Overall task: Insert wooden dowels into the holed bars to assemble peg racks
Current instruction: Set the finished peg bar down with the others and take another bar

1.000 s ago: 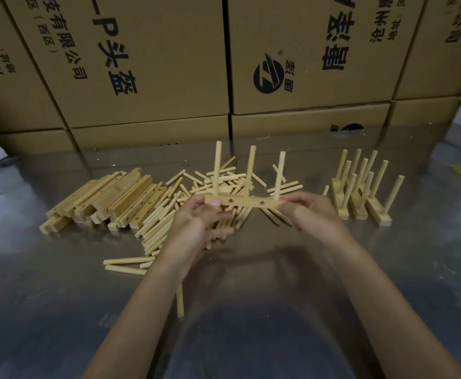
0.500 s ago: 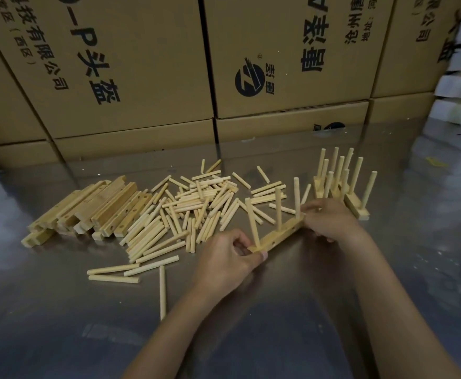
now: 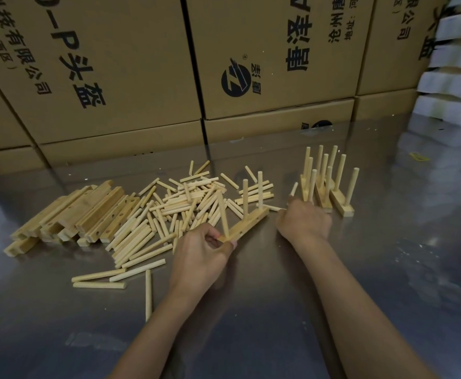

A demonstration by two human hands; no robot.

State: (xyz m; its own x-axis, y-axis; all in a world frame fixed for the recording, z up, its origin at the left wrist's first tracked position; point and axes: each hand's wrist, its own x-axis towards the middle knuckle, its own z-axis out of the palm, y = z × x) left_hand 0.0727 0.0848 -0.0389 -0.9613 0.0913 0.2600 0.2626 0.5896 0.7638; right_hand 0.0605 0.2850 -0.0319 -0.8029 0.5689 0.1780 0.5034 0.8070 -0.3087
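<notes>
My left hand grips the near end of a holed wooden bar that lies slanted on the metal table. Three dowels stand in the bar. My right hand is off the bar, just right of its far end and in front of the finished peg racks. Its back faces me and hides the fingers. A single dowel leans up just behind it. Loose dowels are heaped left of the bar, and a stack of bare holed bars lies further left.
Cardboard boxes wall off the back of the table. White foam pieces are stacked at the right. A few stray dowels lie on the near left of the shiny metal tabletop.
The bar came down from mid-air to the table and turned slantwise. My right hand let go of its far end and shifted right toward the finished racks. My left hand keeps its hold.
</notes>
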